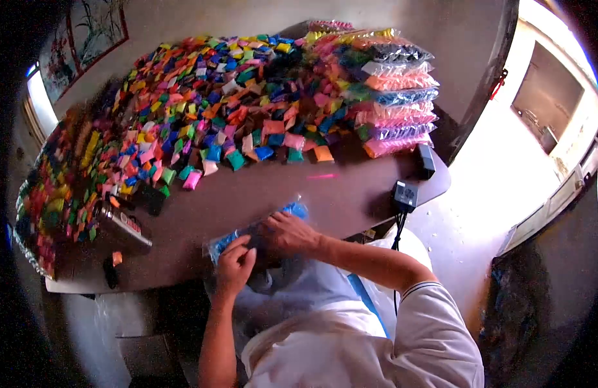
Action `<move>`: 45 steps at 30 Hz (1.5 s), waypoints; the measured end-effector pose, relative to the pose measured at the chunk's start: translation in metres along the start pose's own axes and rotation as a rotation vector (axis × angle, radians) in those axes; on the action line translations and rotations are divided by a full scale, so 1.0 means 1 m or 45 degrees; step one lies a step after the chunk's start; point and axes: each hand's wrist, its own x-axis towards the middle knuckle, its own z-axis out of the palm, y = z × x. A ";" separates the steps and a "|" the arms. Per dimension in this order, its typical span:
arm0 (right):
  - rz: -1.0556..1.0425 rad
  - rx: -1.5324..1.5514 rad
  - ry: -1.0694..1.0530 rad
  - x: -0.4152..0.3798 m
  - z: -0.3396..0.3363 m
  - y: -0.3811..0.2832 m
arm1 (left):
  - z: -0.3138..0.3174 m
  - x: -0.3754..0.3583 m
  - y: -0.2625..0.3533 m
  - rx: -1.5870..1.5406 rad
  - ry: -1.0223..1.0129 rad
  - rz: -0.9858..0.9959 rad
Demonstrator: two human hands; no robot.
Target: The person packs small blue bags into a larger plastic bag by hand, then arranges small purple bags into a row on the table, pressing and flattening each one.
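Note:
At the table's near edge lies a clear plastic bag with blue contents (222, 243), stretched out between my two hands. My left hand (235, 264) is closed on its left end, thumb and fingers bent together. Over toward the bag's right end, my right hand (290, 233) has curled fingers pressed on the plastic, and a blue part shows just beyond them. The middle of the bag, between the hands, is dark and hard to make out.
A large heap of small colourful packets (237, 116) covers the back and left of the table (260, 187). Stacked filled bags (402, 97) stand at the back right. A small black box with a cable (404, 195) sits at the right edge; a metal can (125, 226) lies left.

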 end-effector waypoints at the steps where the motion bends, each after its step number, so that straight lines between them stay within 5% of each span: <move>1: -0.002 -0.014 0.022 0.000 0.004 0.002 | -0.007 0.001 -0.008 -0.002 0.001 0.019; 4: 0.025 -0.137 0.040 -0.001 0.010 -0.001 | -0.030 -0.003 -0.030 0.047 0.182 0.117; 6: -0.012 -0.209 -0.055 -0.001 0.003 -0.005 | -0.049 -0.005 -0.034 -0.242 0.231 -0.255; 13: -0.074 -0.207 -0.026 0.007 -0.009 0.006 | -0.092 0.019 -0.084 -0.210 0.673 -0.434; 16: 0.087 0.073 -0.188 0.012 -0.027 0.017 | -0.096 0.032 -0.093 0.032 0.601 -0.625; 19: 0.137 0.259 0.027 0.013 -0.034 0.033 | -0.074 0.032 -0.120 0.347 0.455 -0.546; 25: 0.421 0.548 -0.268 0.008 -0.048 0.066 | -0.053 0.036 -0.122 0.668 0.412 -0.153; 27: 0.357 0.589 -0.082 0.013 -0.058 0.077 | -0.049 0.030 -0.133 0.849 0.396 -0.124; 30: 0.530 0.908 0.075 0.032 -0.102 0.094 | -0.040 0.019 -0.164 0.506 0.408 -0.333; 34: 0.595 0.474 0.133 0.045 -0.128 0.169 | -0.040 0.029 -0.132 0.585 0.344 -0.240; 36: 0.952 0.923 0.236 0.068 -0.162 0.206 | -0.044 0.035 -0.115 0.793 0.284 -0.192; 38: 1.230 0.887 0.535 0.109 -0.231 0.197 | -0.047 0.033 -0.117 0.725 0.107 -0.380; 40: 0.233 0.984 1.059 0.104 -0.192 0.331 | -0.041 -0.005 -0.192 0.909 0.152 -0.146; 42: 0.921 1.700 1.001 0.123 -0.260 0.404 | -0.038 -0.006 -0.215 1.092 0.196 0.078; 44: 1.078 0.342 0.807 0.129 -0.276 0.488 | -0.038 0.001 -0.206 1.001 0.288 0.256; 45: 0.973 -0.340 0.607 0.128 -0.299 0.466 | -0.037 -0.002 -0.204 1.004 0.285 0.250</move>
